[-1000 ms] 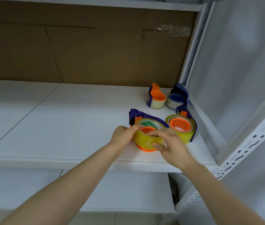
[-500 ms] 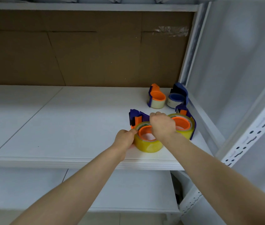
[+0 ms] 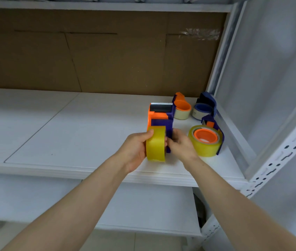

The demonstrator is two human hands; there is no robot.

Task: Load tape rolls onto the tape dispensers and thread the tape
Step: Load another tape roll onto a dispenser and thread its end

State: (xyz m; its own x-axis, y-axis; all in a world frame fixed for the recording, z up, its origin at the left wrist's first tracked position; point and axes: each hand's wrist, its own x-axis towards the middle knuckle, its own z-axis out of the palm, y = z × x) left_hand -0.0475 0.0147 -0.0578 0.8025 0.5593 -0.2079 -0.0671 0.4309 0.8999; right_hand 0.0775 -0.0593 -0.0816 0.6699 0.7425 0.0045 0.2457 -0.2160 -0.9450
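Both forearms reach up and forward from the bottom of the view onto the white shelf, wrists angled in toward each other. The left hand is wrapped around the yellow tape roll, thumb lying over the top of the roll's outer face and palm cupping its left side. The roll stands on edge, mounted in the purple-and-orange dispenser, which is tipped upright so its serrated blade end points away toward the cardboard backing.

The right hand is pressed against the dispenser's right side just behind the roll, fingers curled in tight on the purple frame; can't quite see what the fingertips are pinching.

Just to the right sits a second loaded dispenser lying flat, yellow tape with an orange hub. Behind it, near the shelf's back right corner, are two smaller ones: an orange-hub dispenser and a blue-hub dispenser.
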